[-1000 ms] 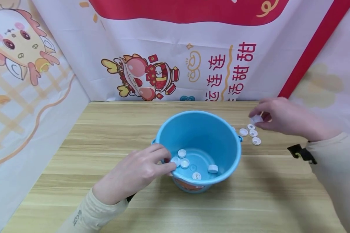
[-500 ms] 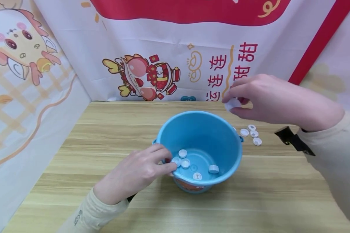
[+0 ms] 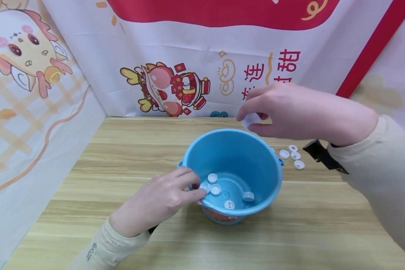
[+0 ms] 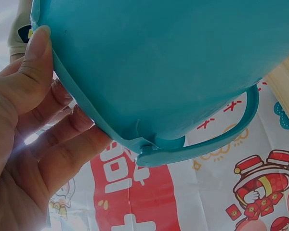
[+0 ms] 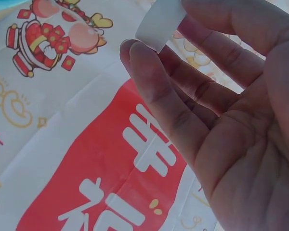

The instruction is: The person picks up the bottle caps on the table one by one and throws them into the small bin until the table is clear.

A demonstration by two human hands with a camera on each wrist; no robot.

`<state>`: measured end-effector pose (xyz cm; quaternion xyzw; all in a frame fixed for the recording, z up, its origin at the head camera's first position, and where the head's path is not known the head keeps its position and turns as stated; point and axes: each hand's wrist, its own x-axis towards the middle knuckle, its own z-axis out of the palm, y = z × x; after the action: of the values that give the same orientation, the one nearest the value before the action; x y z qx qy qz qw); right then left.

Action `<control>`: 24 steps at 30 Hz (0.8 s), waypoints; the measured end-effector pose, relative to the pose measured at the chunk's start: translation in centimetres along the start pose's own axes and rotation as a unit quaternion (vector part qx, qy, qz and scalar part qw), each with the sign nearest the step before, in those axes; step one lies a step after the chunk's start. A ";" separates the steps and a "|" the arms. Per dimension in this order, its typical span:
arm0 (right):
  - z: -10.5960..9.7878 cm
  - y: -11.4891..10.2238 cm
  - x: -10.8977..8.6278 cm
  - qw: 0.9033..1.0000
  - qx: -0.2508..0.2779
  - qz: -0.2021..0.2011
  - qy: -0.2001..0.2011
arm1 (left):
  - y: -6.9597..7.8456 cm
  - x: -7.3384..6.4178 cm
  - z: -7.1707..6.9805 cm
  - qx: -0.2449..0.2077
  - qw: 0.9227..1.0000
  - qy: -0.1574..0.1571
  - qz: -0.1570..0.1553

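Note:
A blue bucket [image 3: 233, 150] stands on the table with several white bottle caps [image 3: 215, 189] on its floor. My left hand [image 3: 163, 195] grips the bucket's near left rim, thumb on one side and fingers on the other, as the left wrist view shows. Above the bucket's far right rim, my right hand [image 3: 283, 110] pinches one white bottle cap [image 3: 251, 120] between thumb and fingers. That cap [image 5: 160, 24] shows its plain white side in the right wrist view. The bucket's handle [image 4: 207, 147] hangs along its outside in the left wrist view.
Several more white caps [image 3: 295, 155] lie on the wooden table [image 3: 121, 157] right of the bucket, one partly hidden behind the rim. A printed white and red cloth [image 3: 189, 45] hangs behind the table, and another patterned cloth [image 3: 54, 123] covers the left side.
My right hand has lifted the cap off from near the loose caps and carried it left toward the bucket. My left hand has stayed on the rim.

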<state>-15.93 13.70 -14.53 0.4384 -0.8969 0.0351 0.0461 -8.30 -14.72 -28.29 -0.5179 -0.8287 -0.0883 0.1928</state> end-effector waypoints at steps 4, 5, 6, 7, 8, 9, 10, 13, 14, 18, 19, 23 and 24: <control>0.0 -0.3 0.3 1.000 0.000 0.003 -0.013 | 0.0 0.0 0.0 0.004 1.000 0.002 0.003; 0.0 -0.3 0.3 1.000 -0.001 0.003 -0.015 | 0.0 0.0 0.0 0.005 1.000 0.002 0.004; 0.0 -0.3 0.4 1.000 0.000 0.002 -0.017 | 0.0 0.0 0.0 0.007 1.000 0.002 0.005; 0.0 -0.3 0.5 1.000 -0.001 0.001 -0.018 | 0.0 0.0 0.0 0.008 1.000 0.003 0.006; 0.0 -0.3 0.5 1.000 -0.001 0.000 -0.019 | -0.1 0.0 0.0 0.009 1.000 0.003 0.007; 0.0 -0.3 0.6 1.000 -0.002 -0.001 -0.020 | -0.1 0.0 0.0 0.010 1.000 0.002 0.007; 0.1 -0.3 0.6 1.000 -0.003 -0.002 -0.021 | -0.1 0.0 0.1 0.010 1.000 0.001 0.008; 0.1 -0.3 0.8 1.000 -0.004 -0.007 -0.023 | -0.1 0.0 0.0 0.008 1.000 -0.003 0.005; 0.1 -0.3 0.8 1.000 -0.004 -0.009 -0.023 | -0.1 0.0 0.0 0.008 1.000 -0.004 0.005; 0.2 -0.3 1.0 1.000 -0.004 -0.017 -0.022 | -0.1 0.0 0.1 0.007 1.000 -0.006 0.005; 0.2 -0.3 1.0 1.000 -0.004 -0.017 -0.022 | -0.1 0.0 0.1 0.007 1.000 -0.006 0.005; 0.2 -0.4 1.1 1.000 -0.002 -0.013 -0.028 | -0.2 -0.1 0.1 0.007 1.000 -0.005 0.004; 0.2 -0.4 1.1 1.000 -0.002 -0.011 -0.029 | -0.2 -0.1 0.1 0.007 1.000 -0.005 0.004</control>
<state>-16.30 12.54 -14.62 0.4490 -0.8930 0.0202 0.0216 -8.44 -14.81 -28.40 -0.5201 -0.8283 -0.0790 0.1927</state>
